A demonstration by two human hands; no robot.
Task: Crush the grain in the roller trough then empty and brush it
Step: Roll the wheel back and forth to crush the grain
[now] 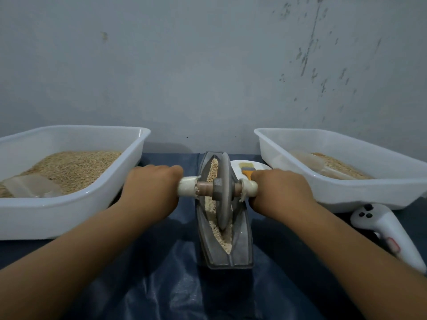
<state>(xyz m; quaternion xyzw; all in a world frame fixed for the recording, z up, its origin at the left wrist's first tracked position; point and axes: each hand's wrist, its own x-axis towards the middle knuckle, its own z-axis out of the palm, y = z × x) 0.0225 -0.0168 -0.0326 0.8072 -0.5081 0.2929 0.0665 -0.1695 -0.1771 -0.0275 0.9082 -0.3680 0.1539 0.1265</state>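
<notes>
A grey boat-shaped roller trough (242, 255) stands lengthwise on the table centre, holding pale grain (223, 236) along its groove. A grey roller wheel (223, 204) sits upright in the trough, about mid-length. Its axle ends in white wrapped handles (187, 186). My left hand (151, 190) grips the left handle; my right hand (282, 191) grips the right handle. A brush (247, 170) with an orange handle lies on a white plate (238, 163) behind the trough, partly hidden by my right hand.
A white tub (57, 218) of whole grain with a clear scoop (30, 185) stands at left. A second white tub (346, 192) with some grain and a scoop stands at right. A white controller (390, 236) lies near the right edge. A dark blue sheet (161, 285) covers the table.
</notes>
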